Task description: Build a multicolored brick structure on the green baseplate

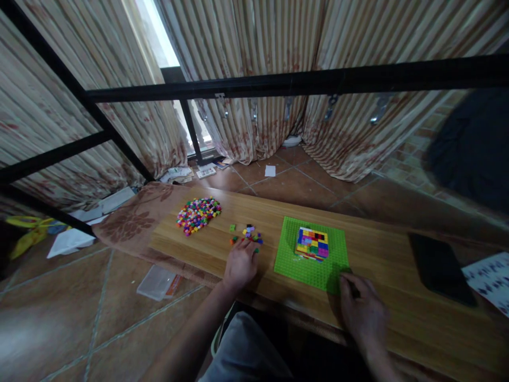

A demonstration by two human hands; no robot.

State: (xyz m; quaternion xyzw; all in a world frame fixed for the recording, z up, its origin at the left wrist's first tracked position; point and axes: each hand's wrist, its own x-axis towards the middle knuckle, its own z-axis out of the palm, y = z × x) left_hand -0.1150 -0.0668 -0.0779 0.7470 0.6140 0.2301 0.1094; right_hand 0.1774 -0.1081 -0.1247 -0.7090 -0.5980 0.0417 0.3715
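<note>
My left hand (241,263) reaches over the wooden table, its fingertips at a small scatter of colored bricks (248,229). Its fingers are bent, and whether they grip a brick is hidden. My right hand (361,305) is curled beside the lower right corner of a green studded baseplate (285,254); what its fingers hold, if anything, cannot be made out. On the baseplate stands a block built of multicolored bricks (312,244), which neither hand touches.
A large pile of small bricks (198,215) lies at the table's left end. Toward the right are a dark flat object (439,268) and a printed sheet (491,281). A black metal rail (278,82) crosses beyond the table. A clear plastic lid (156,282) lies on the floor.
</note>
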